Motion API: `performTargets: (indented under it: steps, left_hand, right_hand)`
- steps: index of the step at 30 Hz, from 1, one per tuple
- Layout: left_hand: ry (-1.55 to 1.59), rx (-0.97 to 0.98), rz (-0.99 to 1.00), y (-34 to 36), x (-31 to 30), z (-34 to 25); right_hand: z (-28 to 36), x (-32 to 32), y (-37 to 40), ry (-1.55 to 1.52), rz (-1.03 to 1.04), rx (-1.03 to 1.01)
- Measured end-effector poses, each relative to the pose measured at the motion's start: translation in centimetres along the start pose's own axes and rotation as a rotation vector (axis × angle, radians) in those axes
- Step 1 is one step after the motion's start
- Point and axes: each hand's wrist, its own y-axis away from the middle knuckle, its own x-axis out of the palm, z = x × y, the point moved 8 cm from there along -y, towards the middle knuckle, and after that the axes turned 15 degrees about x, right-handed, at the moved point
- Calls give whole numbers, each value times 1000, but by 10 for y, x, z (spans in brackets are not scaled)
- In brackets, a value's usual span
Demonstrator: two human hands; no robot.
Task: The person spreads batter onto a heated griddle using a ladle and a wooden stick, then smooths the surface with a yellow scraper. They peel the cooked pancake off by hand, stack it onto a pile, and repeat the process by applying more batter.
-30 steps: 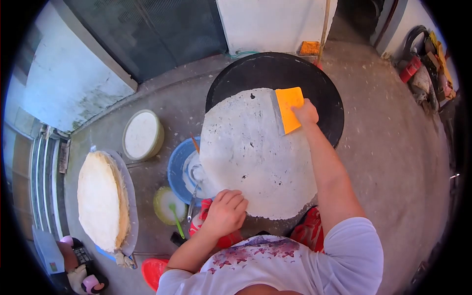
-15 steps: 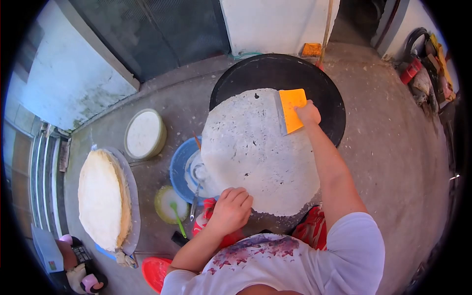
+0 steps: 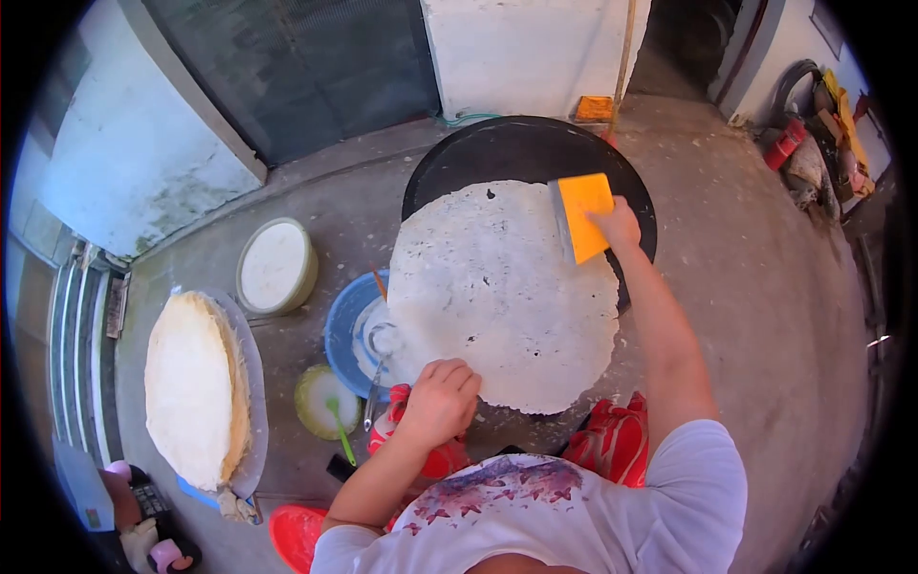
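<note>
A large, thin, whitish pancake [image 3: 502, 287] with small holes lies over the near part of a round black griddle [image 3: 516, 143] and reaches beyond its near side. My left hand [image 3: 442, 400] is closed at the pancake's near-left edge, fingertips pinching the rim. In my right hand [image 3: 617, 225] is a yellow scraper [image 3: 585, 212], its metal blade against the pancake's upper right part. Left of the pancake stands a blue basin [image 3: 335, 335] with white batter and a metal ladle [image 3: 374, 392] in it.
A tub of white batter [image 3: 274, 265] and a small bowl [image 3: 308, 407] with a green spoon [image 3: 341, 432] stand on the floor. Farther left, a thick stack of pancakes [image 3: 191, 392] rests on a board. Red shoes [image 3: 612, 445] are close to the griddle. Assorted items [image 3: 813, 143] lean at the right wall.
The scraper has moved slightly to the right over the pancake. My left hand stays at the near-left edge. The whole view has shifted a little.
</note>
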Motion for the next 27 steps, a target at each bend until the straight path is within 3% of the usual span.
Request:
performTargets:
  steps: [4,19,23,27]
  left_hand:
    - [22,-17,-15,0,-1,2]
    - [26,-40,-31,-1,-7,5]
    - [27,-36,-49,0,-5,5]
    - [24,-24,-39,0,-6,3]
  right_hand:
    - [-33,22,4,190,67,165]
    - [-24,15,8,311,79,264]
    - [-20,12,13,299,72,250]
    - [1,-6,17,246,-10,75]
